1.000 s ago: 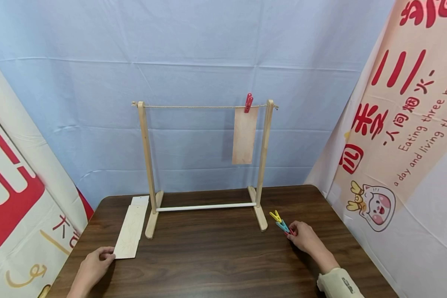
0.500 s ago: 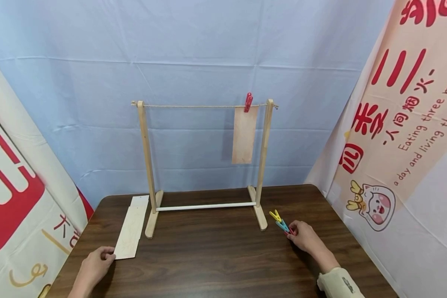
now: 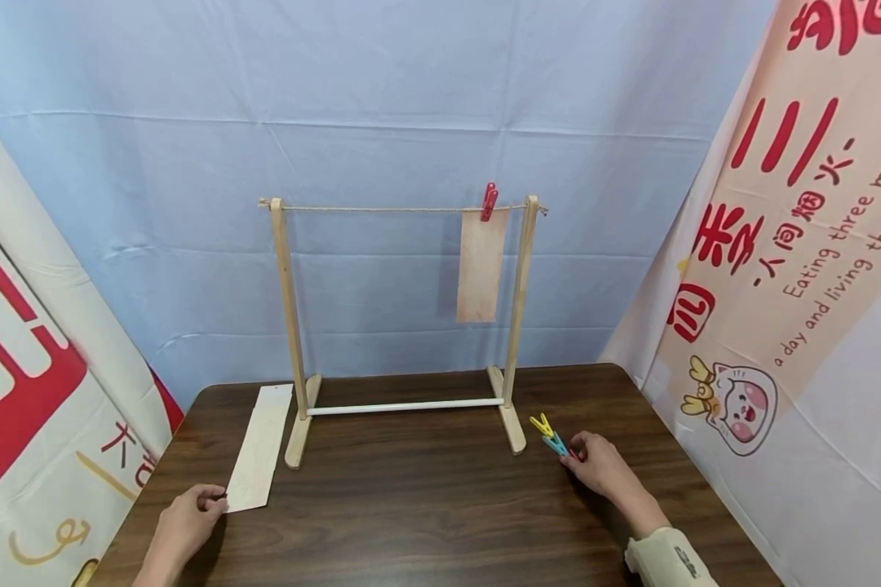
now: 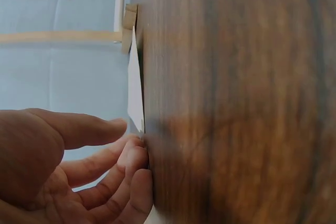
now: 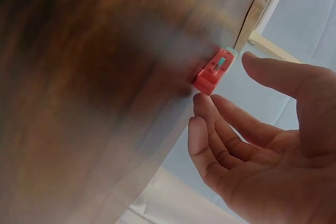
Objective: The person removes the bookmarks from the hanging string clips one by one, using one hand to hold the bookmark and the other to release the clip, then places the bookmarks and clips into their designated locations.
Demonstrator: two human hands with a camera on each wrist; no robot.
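Note:
At the left of the table, pale rectangular strips [image 3: 257, 448] lie overlapped, a small hole at the far end. My left hand [image 3: 187, 522] is at their near left corner. In the left wrist view its fingertips touch or nearly touch the strip's end [image 4: 135, 85], the thumb held apart above. To the right, yellow, blue and red clothespins [image 3: 555, 443] lie in a row. My right hand [image 3: 604, 471] is beside the red clothespin [image 5: 212, 72]; thumb and fingers are spread around it without a visible pinch. The hand partly hides the red one in the head view.
A wooden stand [image 3: 289, 310] with a string [image 3: 374, 209] across its top stands at the table's back. A pinkish strip [image 3: 480, 269] hangs from the string by a red clothespin [image 3: 489, 202]. A white rod [image 3: 404, 407] joins the feet. Printed cloths hang around the dark table [image 3: 411, 497].
Both hands stay almost where they were. The step between the overlapped strips at their far end is harder to make out now. The clothespins and the hanging strip look unmoved.

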